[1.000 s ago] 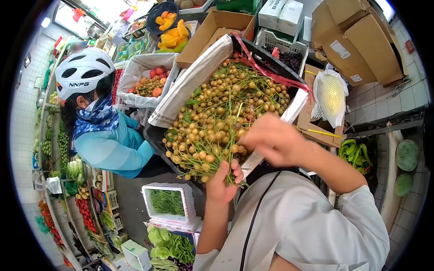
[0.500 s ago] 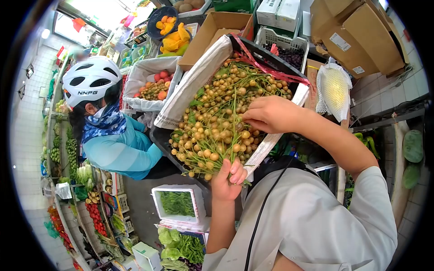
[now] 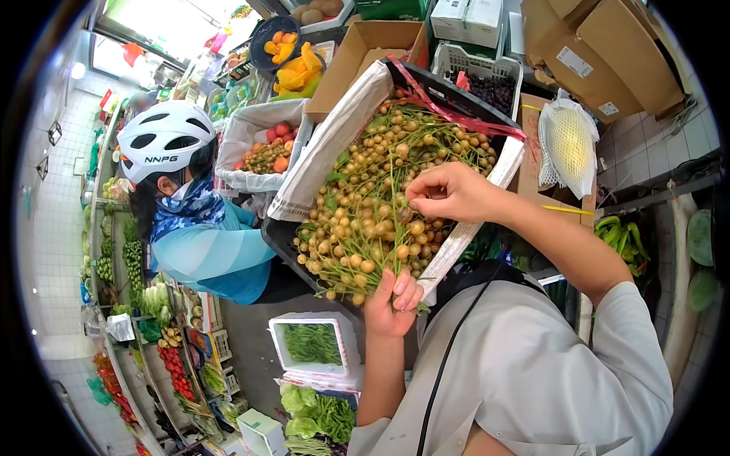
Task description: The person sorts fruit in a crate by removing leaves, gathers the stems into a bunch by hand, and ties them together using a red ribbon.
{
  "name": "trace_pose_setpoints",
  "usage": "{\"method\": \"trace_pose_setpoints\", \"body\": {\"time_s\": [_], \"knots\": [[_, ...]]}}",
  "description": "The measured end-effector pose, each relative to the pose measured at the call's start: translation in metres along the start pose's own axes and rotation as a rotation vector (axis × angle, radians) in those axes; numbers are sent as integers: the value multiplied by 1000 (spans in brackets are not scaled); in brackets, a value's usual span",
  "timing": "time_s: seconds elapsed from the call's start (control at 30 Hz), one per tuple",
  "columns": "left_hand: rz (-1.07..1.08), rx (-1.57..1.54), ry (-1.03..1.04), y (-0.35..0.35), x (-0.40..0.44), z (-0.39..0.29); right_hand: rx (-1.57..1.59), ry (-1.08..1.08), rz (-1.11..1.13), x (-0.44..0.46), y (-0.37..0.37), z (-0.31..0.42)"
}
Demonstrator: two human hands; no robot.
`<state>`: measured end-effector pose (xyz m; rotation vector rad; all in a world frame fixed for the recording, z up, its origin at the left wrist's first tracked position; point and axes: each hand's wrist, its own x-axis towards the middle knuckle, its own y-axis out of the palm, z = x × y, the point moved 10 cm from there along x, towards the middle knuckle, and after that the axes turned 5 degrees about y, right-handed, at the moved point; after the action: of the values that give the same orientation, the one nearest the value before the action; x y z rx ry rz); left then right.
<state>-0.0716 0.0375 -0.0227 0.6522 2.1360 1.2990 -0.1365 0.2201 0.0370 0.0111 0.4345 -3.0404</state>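
Note:
A dark crate (image 3: pixel 285 242) lined with white printed sheeting holds a heap of small, round, yellow-brown fruit on green stems, which look like wampees (image 3: pixel 365 201). At the crate's near edge, my left hand (image 3: pixel 392 304) is closed around the stems of a wampee bunch, thumb up. That bunch's stems run up across the heap. Above the middle right of the heap, my right hand (image 3: pixel 449 191) has its thumb and fingertips pinched together close to the fruit. Whatever lies between those fingertips is too small to make out.
A person in a white helmet (image 3: pixel 167 140) and blue top stands left of the crate. Beyond are a lined basket of mixed fruit (image 3: pixel 228 176), a cardboard box (image 3: pixel 342 68) and a crate of dark grapes (image 3: pixel 441 57). A foam box of greens (image 3: pixel 350 334) stands below.
The view has shifted slightly, so the scene sits a little to the right. My right fingers have drawn into a tighter pinch over the wampees. My left hand keeps its grip on the stems.

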Motion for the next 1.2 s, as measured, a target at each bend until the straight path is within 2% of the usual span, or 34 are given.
{"method": "trace_pose_setpoints", "body": {"time_s": [0.13, 0.2, 0.3, 0.33, 0.4, 0.43, 0.5, 0.53, 0.57, 0.67, 0.7, 0.73, 0.87, 1.07, 1.13, 1.2], "knots": [[2, 29, -2, -1, 0, 1, 176, 133, -20, -4, 1, -16], [-39, 34, 10, -5, 0, 1, 195, 163, -114, -3, 1, -24], [22, 38, -14, 2, 3, 4, 247, 222, -257, -7, 2, -21], [6, 32, 0, -3, 3, 3, 263, 222, -303, -9, 3, -18], [48, 13, -31, -6, 4, 7, 99, 63, -428, -9, -1, -5], [14, 38, -14, -4, 3, 5, 30, 49, -483, -8, -4, -5], [32, 52, -15, -10, -4, 3, -38, 113, -671, 1, -49, -31], [63, 72, -30, -10, -7, 4, 108, 251, -727, 3, -75, -52], [96, 62, -29, -9, -8, 3, 108, 127, -732, 3, -88, -37], [106, 58, -6, -1, 1, 4, -77, 75, -579, -2, -90, -25], [43, 86, 22, 0, 3, 3, -42, 129, -583, -7, -90, -24], [94, 82, 5, 3, 4, 6, -10, 183, -587, -13, -91, -22], [44, 55, 2, -2, 3, 9, 217, 120, -653, -20, -111, -12], [55, 38, -16, 4, 7, 9, 291, -123, -680, -19, -118, 65], [1, 52, -44, 6, 7, 9, 251, -209, -654, -16, -112, 99], [6, 14, -49, 2, 6, 11, 354, -368, -603, -18, -100, 133]]}}
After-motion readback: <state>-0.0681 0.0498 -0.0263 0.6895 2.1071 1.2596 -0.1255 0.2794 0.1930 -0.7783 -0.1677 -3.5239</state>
